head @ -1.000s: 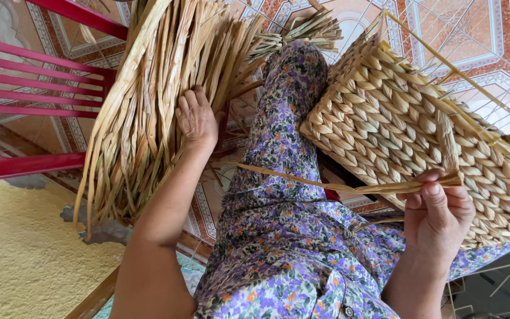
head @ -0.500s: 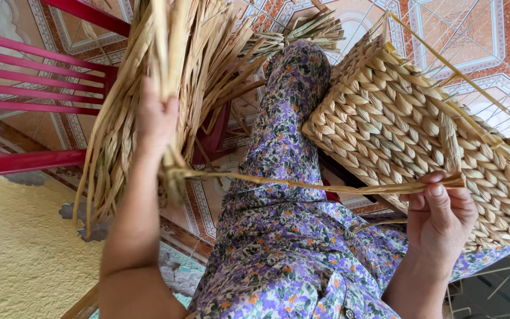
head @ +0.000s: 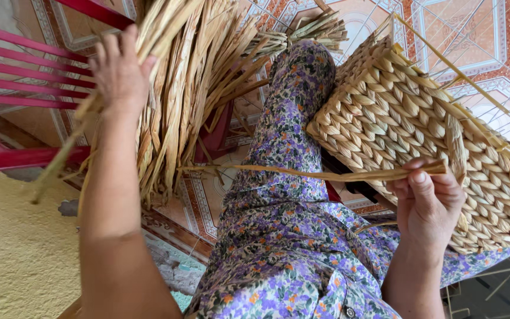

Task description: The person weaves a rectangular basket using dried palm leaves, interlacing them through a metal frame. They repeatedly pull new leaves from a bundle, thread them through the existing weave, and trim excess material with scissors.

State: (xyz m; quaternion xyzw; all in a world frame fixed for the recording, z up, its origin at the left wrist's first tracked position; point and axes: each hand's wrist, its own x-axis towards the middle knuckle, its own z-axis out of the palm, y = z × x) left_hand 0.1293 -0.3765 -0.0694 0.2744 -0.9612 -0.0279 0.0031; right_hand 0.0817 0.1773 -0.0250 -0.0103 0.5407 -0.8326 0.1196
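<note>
Straw everywhere: a thick bundle of dried reed strands (head: 190, 88) hangs at the far left, draped beside a red plastic chair (head: 25, 100). The person's left hand (head: 119, 71) is raised into that bundle, fingers curled around a few strands at its left edge, gripping them. One long flat strand (head: 302, 172) runs level across the middle, from the foot of the bundle over the person's lap to the right. There the right hand (head: 429, 204) pinches its end between thumb and fingers, closed on it, pressed against the near edge of a woven basket (head: 408, 124). The basket is a plaited, boxy piece in pale straw, tilted on the person's right thigh, with thin bare stakes (head: 461, 77) sticking out from its far side. The legs wear floral trousers (head: 278, 236) in purple and orange. Below lies a patterned tiled floor (head: 479, 35) in orange and white, which gives way to a rough yellow surface (head: 19, 254) at the near left.
</note>
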